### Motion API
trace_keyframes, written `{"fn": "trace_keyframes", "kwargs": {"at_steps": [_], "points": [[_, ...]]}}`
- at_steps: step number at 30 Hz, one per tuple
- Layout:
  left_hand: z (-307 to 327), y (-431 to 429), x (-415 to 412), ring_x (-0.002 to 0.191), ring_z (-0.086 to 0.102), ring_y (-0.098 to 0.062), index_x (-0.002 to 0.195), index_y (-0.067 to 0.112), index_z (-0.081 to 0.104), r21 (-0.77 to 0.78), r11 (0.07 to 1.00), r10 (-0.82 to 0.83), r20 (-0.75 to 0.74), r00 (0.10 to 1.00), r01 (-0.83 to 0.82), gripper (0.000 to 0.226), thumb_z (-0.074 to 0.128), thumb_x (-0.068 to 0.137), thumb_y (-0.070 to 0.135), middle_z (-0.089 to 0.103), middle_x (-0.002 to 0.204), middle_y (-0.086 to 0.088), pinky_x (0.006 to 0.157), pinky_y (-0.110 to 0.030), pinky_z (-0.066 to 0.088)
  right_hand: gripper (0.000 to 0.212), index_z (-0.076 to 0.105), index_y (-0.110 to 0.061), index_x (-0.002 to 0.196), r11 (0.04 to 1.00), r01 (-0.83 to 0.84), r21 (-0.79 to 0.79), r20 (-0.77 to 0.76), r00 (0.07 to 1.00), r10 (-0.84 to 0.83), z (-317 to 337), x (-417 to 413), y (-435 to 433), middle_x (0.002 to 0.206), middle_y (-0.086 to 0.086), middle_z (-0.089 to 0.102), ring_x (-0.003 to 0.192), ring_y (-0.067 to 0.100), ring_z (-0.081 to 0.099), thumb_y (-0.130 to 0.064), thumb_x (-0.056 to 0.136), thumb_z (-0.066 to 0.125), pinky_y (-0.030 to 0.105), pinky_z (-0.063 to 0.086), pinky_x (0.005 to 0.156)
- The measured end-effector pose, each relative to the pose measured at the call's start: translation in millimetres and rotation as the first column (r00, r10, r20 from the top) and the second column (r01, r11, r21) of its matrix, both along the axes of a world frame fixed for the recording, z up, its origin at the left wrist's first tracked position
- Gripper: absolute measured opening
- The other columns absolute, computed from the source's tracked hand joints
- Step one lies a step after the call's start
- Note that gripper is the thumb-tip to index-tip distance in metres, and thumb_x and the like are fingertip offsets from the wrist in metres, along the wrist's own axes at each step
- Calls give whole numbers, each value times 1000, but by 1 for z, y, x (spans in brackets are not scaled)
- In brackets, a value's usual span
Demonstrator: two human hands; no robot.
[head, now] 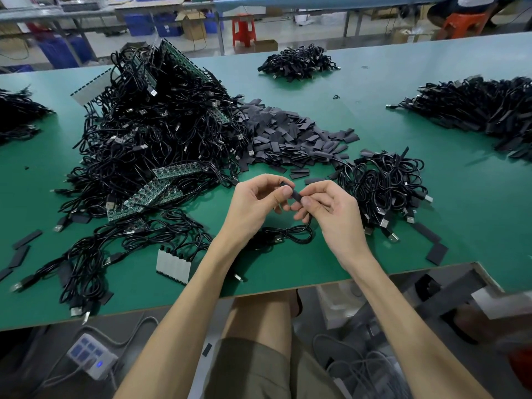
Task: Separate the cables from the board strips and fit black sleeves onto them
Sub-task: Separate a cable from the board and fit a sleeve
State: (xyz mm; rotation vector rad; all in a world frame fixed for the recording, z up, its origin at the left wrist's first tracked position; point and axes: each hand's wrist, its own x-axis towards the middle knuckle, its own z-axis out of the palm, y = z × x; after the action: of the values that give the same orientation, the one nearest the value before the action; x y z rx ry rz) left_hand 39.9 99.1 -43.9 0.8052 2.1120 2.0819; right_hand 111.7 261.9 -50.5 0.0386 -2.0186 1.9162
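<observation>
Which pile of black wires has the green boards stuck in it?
The biggest pile, just left of the heap of loose black sleeves. Green board strips poke out of it; the other piles show only cables.

1. A short flat black sleeve point(294, 194), tilted, is pinched between the left hand point(256, 197) and the right hand point(331, 205).
2. A thin black USB cable point(299, 236) drops from the right hand and lies looped on the green surface point(288, 263).
3. Green board strips point(161, 192) lie tangled in a tall heap of black cables point(161, 125) at left.
4. A pile of loose dark sleeves point(288, 136) lies beside that heap.
</observation>
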Motion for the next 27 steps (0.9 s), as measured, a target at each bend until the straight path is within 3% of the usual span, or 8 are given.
{"fn": "trace_keyframes", "kwargs": {"at_steps": [6, 10, 14, 17, 20, 22, 25, 27], "points": [[2, 0, 1, 67, 64, -15, 107, -3, 71, 71, 995, 66, 51, 997, -70, 14, 65, 98, 5, 73, 82, -5, 64, -28, 54, 5, 66, -10, 104, 999, 35, 41, 2, 999, -35, 0, 1, -2, 88, 8, 76, 78, 21, 73, -10, 99, 67, 27, 57, 73], [5, -3, 1, 65, 62, -15, 104, -4, 70, 158, 975, 146, 59, 987, -154, 18, 60, 102, 9, 74, 85, -11, 63, -26, 52, 7, 73, -18, 97, 949, 49, 312, 48, 997, -67, -3, 1, -3, 90, -3, 71, 77, 8, 60, -25, 97, 72, 18, 45, 71], [6, -3, 2, 65, 64, -17, 105, 1, 72, 162, 964, 210, 9, 978, -209, 18, 59, 103, 15, 75, 93, -16, 64, -26, 50, 22, 75, -18, 90, 879, 0, 477, 94, 994, -51, -4, 2, -5, 79, -5, 66, 68, 9, 53, -33, 102, 64, 21, 37, 63], [6, -2, 2, 69, 68, -20, 113, 4, 69, 136, 974, 176, 34, 984, -179, 20, 64, 101, 19, 75, 100, -16, 65, -30, 52, 27, 72, -20, 84, 921, 49, 387, 81, 993, -87, -1, 2, -5, 72, -9, 70, 65, 4, 64, -31, 105, 59, 19, 44, 62], [5, 1, 2, 77, 68, -19, 115, 9, 70, -11, 996, 86, -4, 996, -86, 22, 70, 96, 19, 75, 99, -15, 70, -38, 53, 29, 70, -20, 85, 964, 167, 206, 90, 978, -188, 0, 1, -2, 78, 0, 72, 71, 16, 68, -30, 107, 54, 39, 53, 65], [3, 3, 3, 83, 69, -15, 107, 10, 77, -154, 988, -11, -60, 998, 2, 17, 74, 93, 20, 78, 97, -6, 79, -36, 55, 30, 69, -16, 88, 967, 202, 154, 77, 973, -216, -1, 0, 0, 79, 9, 70, 67, 14, 62, -31, 107, 54, 42, 51, 63], [3, 4, 2, 79, 68, -5, 96, 13, 81, -210, 977, -47, -90, 995, 28, 11, 78, 89, 22, 79, 88, 5, 75, -22, 53, 28, 69, -15, 90, 973, 214, 84, 34, 975, -218, -1, 1, 1, 78, 9, 69, 64, 9, 57, -34, 106, 56, 27, 47, 59], [4, 5, 2, 69, 64, -1, 93, 15, 80, -207, 977, -62, -74, 995, 46, 7, 80, 87, 19, 76, 78, 9, 68, -16, 48, 23, 71, -19, 92, 974, 223, 46, 17, 974, -224, 0, 2, 1, 79, 5, 71, 68, 9, 59, -35, 103, 59, 24, 47, 61]]}}
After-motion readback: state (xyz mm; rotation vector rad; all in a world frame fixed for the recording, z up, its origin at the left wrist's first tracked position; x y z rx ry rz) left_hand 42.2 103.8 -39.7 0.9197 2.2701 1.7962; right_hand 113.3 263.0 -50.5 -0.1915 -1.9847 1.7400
